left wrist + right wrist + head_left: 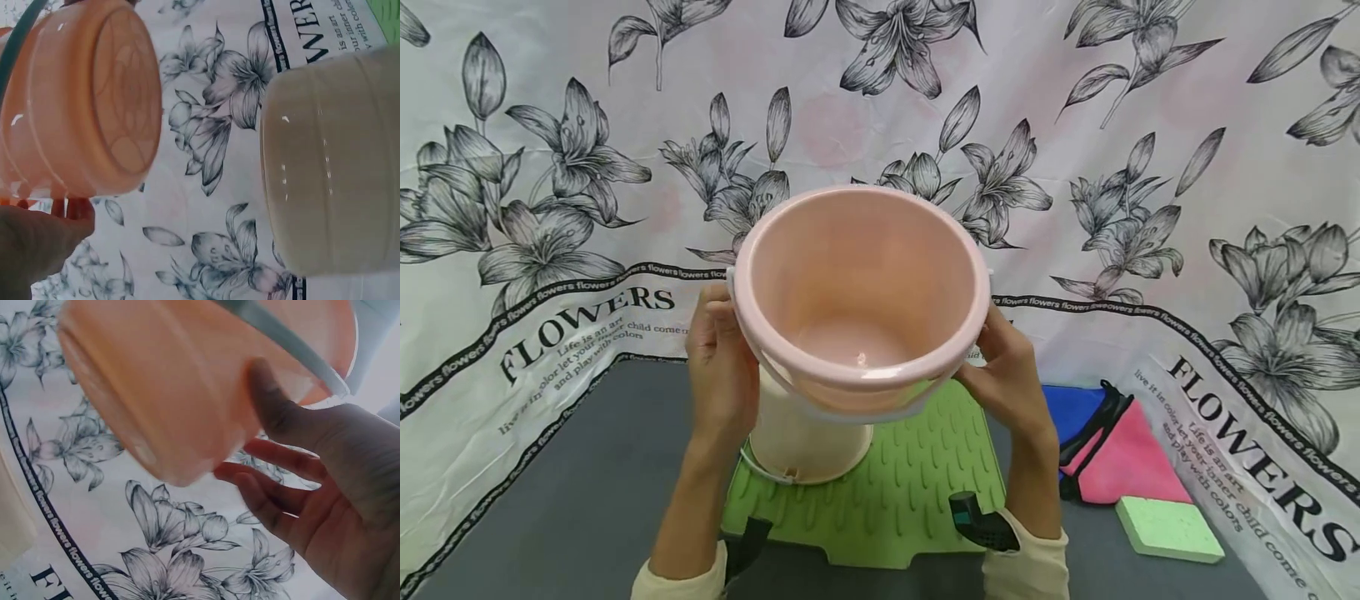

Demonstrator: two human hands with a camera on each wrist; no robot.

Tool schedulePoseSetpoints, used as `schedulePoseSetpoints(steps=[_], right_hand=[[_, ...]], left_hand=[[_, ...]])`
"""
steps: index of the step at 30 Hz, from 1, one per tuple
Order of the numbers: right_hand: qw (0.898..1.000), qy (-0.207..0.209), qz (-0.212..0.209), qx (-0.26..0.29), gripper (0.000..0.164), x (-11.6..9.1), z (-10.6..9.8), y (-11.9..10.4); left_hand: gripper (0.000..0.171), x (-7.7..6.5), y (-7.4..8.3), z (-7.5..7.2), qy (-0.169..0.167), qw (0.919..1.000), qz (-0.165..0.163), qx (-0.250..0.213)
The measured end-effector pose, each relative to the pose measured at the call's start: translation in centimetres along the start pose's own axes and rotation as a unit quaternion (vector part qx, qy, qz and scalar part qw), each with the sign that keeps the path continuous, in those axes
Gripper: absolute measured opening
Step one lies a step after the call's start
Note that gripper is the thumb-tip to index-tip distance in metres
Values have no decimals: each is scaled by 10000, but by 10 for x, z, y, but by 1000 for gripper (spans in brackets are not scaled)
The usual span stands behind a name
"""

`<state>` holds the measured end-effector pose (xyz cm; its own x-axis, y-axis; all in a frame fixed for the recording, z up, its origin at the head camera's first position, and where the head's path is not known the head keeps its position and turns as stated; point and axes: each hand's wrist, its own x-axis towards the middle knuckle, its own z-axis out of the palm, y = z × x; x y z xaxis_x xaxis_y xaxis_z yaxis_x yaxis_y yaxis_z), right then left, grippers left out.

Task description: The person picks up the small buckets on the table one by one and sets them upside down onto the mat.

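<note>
A pink bucket point(850, 369) is held up in the air between both hands, its open mouth tilted toward the head camera; I see nothing inside it. My left hand point(724, 375) grips its left side just below the rim. On the opposite side, my right hand point(1006, 371) holds it, and the right wrist view shows the thumb point(269, 394) against the wall. A pale handle point(294, 347) hangs along the bucket's outside. Behind and below stands a cream bucket point(812, 442), apparently upside down, with its handle low near the mat; the pink bucket hides its upper part.
Under the cream bucket lies a green ridged mat point(925, 483) on a dark grey surface point(587, 500). To the right are a blue and pink cloth item with black edging point(1135, 458) and a light green block point(1170, 527). A flower-printed sheet point(850, 125) hangs behind.
</note>
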<state>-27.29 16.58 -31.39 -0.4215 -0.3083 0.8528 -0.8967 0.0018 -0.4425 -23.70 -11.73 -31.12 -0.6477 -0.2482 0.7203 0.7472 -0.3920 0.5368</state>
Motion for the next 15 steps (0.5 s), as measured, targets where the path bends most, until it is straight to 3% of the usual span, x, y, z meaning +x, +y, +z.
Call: schedulePoseSetpoints(steps=[2, 5, 8, 11, 15], right_hand=[[9996, 287, -23, 82, 71, 0, 0, 1], [9981, 592, -19, 143, 55, -1, -1, 2], [9969, 778, -4, 63, 48, 0, -4, 3], [9959, 903, 39, 63, 54, 1, -3, 4], [9935, 993, -64, 561, 67, 3, 6, 6]], left_hand=[[39, 1, -6, 5, -200, 9997, 11, 106], [38, 0, -17, 8, -763, 9967, 88, 250], [37, 1, -26, 10, -1180, 9924, 92, 334], [38, 2, -28, 5, -1368, 9895, -45, 472], [49, 3, -26, -4, -1489, 9848, -201, 873]])
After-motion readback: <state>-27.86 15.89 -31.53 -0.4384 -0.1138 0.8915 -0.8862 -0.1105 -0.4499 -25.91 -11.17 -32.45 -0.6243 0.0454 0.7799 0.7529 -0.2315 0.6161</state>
